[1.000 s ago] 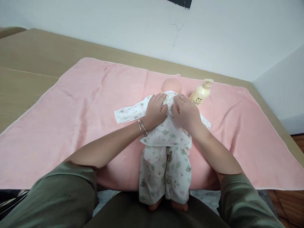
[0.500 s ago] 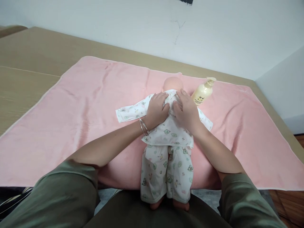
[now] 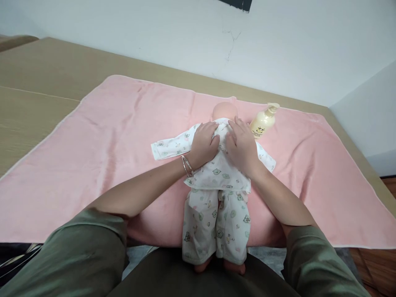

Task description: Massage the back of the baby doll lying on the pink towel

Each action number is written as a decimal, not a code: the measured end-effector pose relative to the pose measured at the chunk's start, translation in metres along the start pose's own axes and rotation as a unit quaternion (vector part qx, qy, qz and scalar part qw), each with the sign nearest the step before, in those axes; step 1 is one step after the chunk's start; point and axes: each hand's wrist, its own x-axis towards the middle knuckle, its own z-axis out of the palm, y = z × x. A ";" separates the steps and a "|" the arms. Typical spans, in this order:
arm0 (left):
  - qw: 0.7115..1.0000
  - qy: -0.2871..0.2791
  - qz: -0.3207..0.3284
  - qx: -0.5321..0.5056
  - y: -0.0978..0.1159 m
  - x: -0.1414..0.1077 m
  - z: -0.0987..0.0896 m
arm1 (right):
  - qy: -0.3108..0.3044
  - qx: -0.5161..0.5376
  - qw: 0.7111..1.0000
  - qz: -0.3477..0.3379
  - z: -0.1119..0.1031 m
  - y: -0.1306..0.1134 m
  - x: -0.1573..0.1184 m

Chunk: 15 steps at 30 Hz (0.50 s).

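A baby doll (image 3: 225, 110) in a white patterned top (image 3: 219, 171) and matching trousers (image 3: 201, 225) lies on a pink blanket (image 3: 161, 111), its head away from me and its feet over the near edge. My left hand (image 3: 204, 142) rests on the left of the doll's upper body, fingers spread on the cloth. On the right of the upper body lies my right hand (image 3: 243, 144), also open, its thumb facing the left one. Neither hand grips anything. A cream pump bottle (image 3: 264, 121) lies tilted beside the doll's head, just beyond my right hand.
The blanket covers much of a wooden table (image 3: 62, 62), which stands against a pale wall (image 3: 154, 33). A dark strip (image 3: 241, 3) is on the wall at the top. Wooden floor (image 3: 377, 264) shows at the lower right.
The view has shifted very slightly. Both hands stay on the doll's upper body, with hardly any movement visible.
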 end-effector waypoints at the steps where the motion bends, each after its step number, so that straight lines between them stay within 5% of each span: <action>1: 1.000 0.000 -0.001 -0.001 0.000 0.000 0.000 | -0.013 -0.003 1.000 -0.005 0.004 0.000 0.000; 7: 1.000 -0.010 -0.018 -0.016 0.000 0.003 -0.004 | -0.067 -0.004 0.997 -0.035 0.008 -0.001 0.003; 15: 0.996 -0.044 -0.025 -0.077 0.050 0.009 -0.018 | 0.055 0.031 0.998 -0.030 -0.063 0.027 0.014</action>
